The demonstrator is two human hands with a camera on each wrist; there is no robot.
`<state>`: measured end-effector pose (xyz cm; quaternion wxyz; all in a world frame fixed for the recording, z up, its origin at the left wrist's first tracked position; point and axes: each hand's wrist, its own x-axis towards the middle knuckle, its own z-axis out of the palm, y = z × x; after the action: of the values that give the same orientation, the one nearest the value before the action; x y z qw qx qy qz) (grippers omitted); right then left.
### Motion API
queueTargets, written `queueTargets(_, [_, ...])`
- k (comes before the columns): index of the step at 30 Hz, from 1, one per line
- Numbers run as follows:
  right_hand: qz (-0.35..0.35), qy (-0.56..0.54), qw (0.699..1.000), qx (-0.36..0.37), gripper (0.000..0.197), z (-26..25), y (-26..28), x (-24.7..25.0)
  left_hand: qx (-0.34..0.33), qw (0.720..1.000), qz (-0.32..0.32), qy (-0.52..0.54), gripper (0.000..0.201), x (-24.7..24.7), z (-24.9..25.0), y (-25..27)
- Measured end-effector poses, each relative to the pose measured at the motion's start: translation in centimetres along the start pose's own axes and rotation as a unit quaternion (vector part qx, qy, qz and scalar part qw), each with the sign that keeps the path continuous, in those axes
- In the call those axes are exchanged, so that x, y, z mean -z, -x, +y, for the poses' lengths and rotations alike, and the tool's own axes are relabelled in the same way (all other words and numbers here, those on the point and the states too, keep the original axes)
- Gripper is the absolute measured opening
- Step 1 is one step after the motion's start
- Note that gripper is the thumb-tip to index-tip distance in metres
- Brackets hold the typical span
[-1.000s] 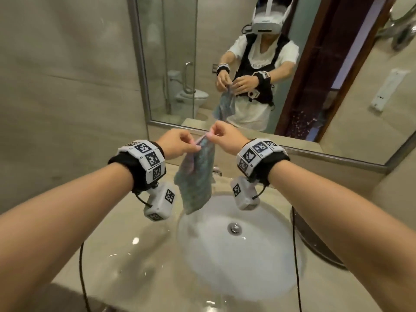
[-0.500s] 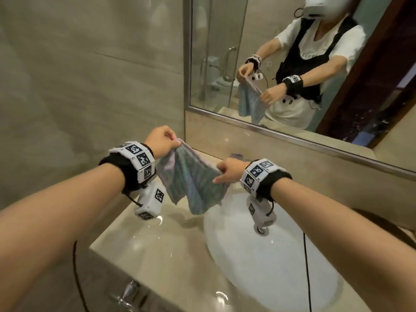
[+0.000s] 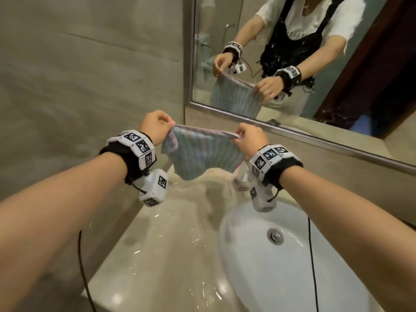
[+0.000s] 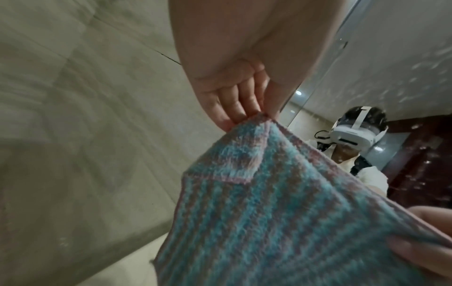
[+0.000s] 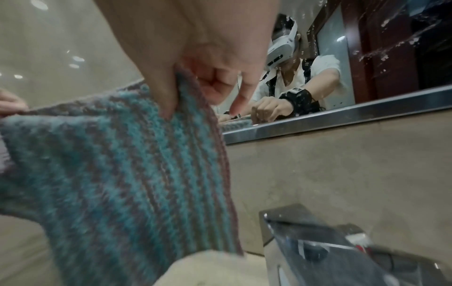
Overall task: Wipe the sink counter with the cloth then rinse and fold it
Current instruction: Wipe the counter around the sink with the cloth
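Note:
A blue and pink striped cloth (image 3: 202, 154) hangs spread between my two hands above the back left of the beige counter (image 3: 171, 244). My left hand (image 3: 157, 124) pinches its upper left corner (image 4: 254, 120), where a small flap is folded over. My right hand (image 3: 249, 136) pinches the upper right corner (image 5: 181, 91) between thumb and fingers. The cloth's top edge is pulled nearly straight and its lower edge dangles just above the counter. The white sink basin (image 3: 281, 266) lies below and to the right of the cloth.
A chrome tap (image 5: 330, 247) stands behind the basin, under my right wrist. The mirror (image 3: 292, 52) with its metal frame runs along the back wall and shows my reflection. A tiled wall (image 3: 90, 75) closes the left side. Water drops shine on the counter.
My hands have moved apart and up, stretching the cloth from a hanging bunch into a spread sheet. The view has swung left and down towards the counter's left end.

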<state>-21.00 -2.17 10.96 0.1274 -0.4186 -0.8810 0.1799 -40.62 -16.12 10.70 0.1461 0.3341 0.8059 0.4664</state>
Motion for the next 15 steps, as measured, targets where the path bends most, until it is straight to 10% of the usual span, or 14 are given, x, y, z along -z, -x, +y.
queueTargets(6, [-0.078, 0.054, 0.995, 0.009, 0.015, 1.7, 0.5, -2.4, -0.02, 0.995, -0.046, -0.087, 0.013, -1.6, -1.9, 1.6])
queueTargets(12, [-0.336, 0.266, 0.901, 0.071, 0.037, 3.3, 5.4, -8.0, 0.086, 0.92, -0.281, -0.258, 0.025, -5.3, -9.5, 7.7])
queueTargets(15, [-0.34, 0.258, 0.902, 0.072, 0.044, 3.4, 6.0, -9.3, 0.085, 0.927, -0.26, -0.258, 0.029, -6.2, -10.4, 8.8])
